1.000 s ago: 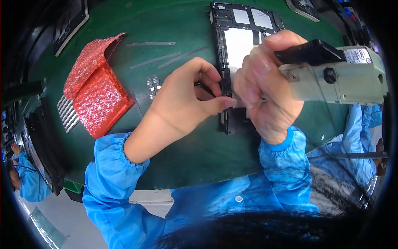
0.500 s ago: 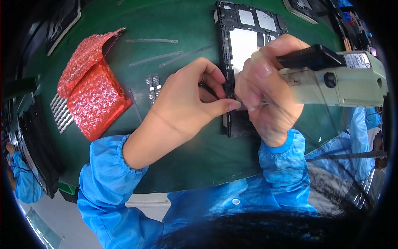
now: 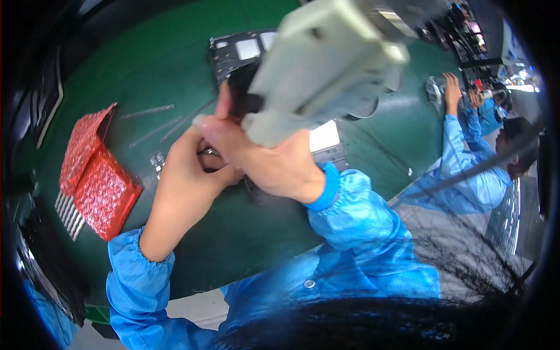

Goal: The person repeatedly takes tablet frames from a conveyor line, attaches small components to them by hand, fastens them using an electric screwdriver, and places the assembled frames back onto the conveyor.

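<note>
My right hand grips a pale green electric screwdriver with a black lever, its body blurred and rising toward the top right. My left hand has its fingers curled in a pinch just left of the right one, almost touching it. Something small and shiny shows between the left fingers, but its kind is unclear. Beneath both hands lies a black device housing with white panels. Hands and tool cover most of it, including the screwdriver's tip. A white panel shows past my right wrist.
Left on the green table are a red bubble-wrap pouch, silvery ribbed pieces, several thin strips and small circuit boards. A dark panel stands far left. At right, a co-worker's hand is on the table.
The view has swung right, so the tabletop items appear further left and lower. The screwdriver has tipped from nearly level to steeply upward, and my right hand has turned with it.
</note>
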Demonstrator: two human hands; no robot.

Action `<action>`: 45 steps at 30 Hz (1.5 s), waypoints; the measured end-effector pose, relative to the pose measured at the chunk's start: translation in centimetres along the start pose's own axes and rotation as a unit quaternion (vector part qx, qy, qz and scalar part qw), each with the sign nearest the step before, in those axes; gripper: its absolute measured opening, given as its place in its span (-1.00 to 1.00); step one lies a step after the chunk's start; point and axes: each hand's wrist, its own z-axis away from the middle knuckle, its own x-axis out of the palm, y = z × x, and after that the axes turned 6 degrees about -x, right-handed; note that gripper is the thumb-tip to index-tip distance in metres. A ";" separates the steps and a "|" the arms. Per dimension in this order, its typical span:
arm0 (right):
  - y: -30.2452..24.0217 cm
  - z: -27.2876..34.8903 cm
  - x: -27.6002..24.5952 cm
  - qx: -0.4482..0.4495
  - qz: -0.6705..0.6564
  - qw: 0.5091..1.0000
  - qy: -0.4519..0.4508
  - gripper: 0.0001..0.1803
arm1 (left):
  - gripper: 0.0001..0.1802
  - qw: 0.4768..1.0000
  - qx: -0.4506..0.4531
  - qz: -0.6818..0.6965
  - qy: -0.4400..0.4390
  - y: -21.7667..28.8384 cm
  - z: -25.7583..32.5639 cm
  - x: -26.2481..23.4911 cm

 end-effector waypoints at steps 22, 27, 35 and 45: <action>-2.7 0.2 -19.4 -0.183 -0.087 0.949 0.240 -0.70 | -0.65 0.996 -0.085 -0.003 0.012 0.6 0.2 1.3; -2.5 -0.2 -19.2 -0.173 -0.023 0.953 0.248 -0.72 | -0.65 0.994 -0.100 -0.017 0.028 1.0 0.9 1.1; -2.9 -0.5 -19.1 -0.179 0.002 0.948 0.264 -0.71 | -0.63 0.995 -0.093 -0.025 0.011 1.1 1.2 0.9; -2.9 -0.6 -18.9 -0.173 0.041 0.946 0.271 -0.73 | -0.65 0.998 -0.065 0.011 0.015 0.2 1.3 0.8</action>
